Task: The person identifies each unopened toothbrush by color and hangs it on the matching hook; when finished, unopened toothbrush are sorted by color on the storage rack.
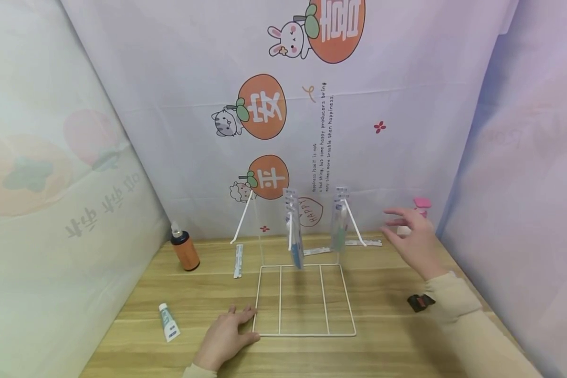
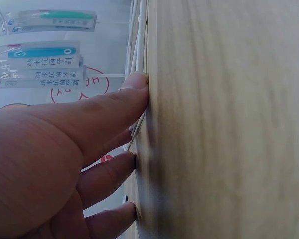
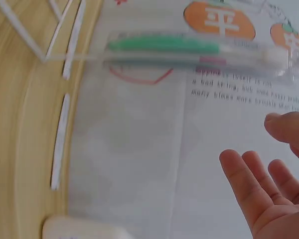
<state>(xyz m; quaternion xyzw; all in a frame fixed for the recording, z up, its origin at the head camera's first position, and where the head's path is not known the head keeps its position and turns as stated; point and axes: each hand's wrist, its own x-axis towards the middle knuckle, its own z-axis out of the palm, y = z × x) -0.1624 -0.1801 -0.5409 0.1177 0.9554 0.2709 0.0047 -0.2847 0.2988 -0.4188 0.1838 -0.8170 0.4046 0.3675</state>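
Note:
A white wire rack stands on the wooden table. My left hand rests at its front left corner, thumb and fingertips touching the wire and the tabletop. Packaged toothbrushes with blue handles hang on the middle hook. On the right hook hangs another packaged toothbrush, with a green handle, blurred in the right wrist view. My right hand is raised to the right of the rack, thumb and fingers apart, with nothing in it. Behind it, partly hidden, stands a white object with a pink top.
An orange and black bottle stands at the back left. A toothpaste tube lies at the front left. Narrow white strips, one of them left of the rack, lie toward the back. Printed cloth hangs around the table.

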